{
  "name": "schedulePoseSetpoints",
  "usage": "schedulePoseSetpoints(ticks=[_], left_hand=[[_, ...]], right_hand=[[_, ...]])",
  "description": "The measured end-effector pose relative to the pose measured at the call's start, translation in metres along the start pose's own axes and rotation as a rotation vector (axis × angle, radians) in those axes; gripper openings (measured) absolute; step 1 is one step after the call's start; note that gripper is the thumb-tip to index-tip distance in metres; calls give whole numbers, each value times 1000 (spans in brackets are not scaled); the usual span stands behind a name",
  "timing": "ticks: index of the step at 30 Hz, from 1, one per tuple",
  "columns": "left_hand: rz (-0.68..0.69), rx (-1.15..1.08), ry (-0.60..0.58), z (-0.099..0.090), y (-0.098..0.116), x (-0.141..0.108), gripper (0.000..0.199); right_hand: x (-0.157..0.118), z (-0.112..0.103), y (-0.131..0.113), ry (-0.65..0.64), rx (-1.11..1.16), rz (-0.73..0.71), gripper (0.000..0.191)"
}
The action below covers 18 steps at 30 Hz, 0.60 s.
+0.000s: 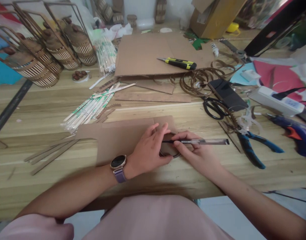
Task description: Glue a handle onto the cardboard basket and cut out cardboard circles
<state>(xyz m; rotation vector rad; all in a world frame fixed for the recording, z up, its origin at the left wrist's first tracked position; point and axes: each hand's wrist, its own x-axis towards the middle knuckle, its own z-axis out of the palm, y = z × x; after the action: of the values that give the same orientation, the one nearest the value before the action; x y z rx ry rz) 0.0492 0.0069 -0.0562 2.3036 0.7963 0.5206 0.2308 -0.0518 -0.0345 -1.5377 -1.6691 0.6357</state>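
Gripping pen [211,142] in right hand [203,156] at right edge of cardboard sheet [123,140]; holding round piece [170,151] in left hand [148,150], partly hiding it; cannot confirm pen contact.

Right of the right grip [198,150]: blue-handled pliers [249,151], then a blue glue gun [299,133]; beyond that grip, black-handled scissors [215,107], a dark phone [228,94] and coiled brown strips [194,81]. Ahead of both grips, a yellow-and-black cutter [180,63] lies on a cardboard sheet [143,53]. Ahead-left of the left grip [149,146], green-marked white sticks [93,106] and, farther off, slatted containers [65,55] with tall handles occupy the counter [43,110].
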Motion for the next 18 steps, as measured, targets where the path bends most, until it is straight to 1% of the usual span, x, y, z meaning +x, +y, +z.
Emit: schedulePoseSetpoints(ticks=[4, 8, 12, 15, 18], left_hand=[[-9, -1, -15, 0, 0, 0, 93], [-16, -4, -35, -1, 1, 1, 93], [-19, -5, -23, -1, 1, 1, 94], [-16, -1, -14, 0, 0, 1, 94], [-1, 2, -11, 0, -1, 1, 96]], right_hand=[[-3, -4, -4, -26, -31, -28, 8], [-4, -8, -8, -47, -42, -14, 11], [-1, -7, -4, -13, -20, 3, 8], [0, -3, 0, -22, -16, -26, 9], [-1, -4, -1, -41, -27, -43, 9]])
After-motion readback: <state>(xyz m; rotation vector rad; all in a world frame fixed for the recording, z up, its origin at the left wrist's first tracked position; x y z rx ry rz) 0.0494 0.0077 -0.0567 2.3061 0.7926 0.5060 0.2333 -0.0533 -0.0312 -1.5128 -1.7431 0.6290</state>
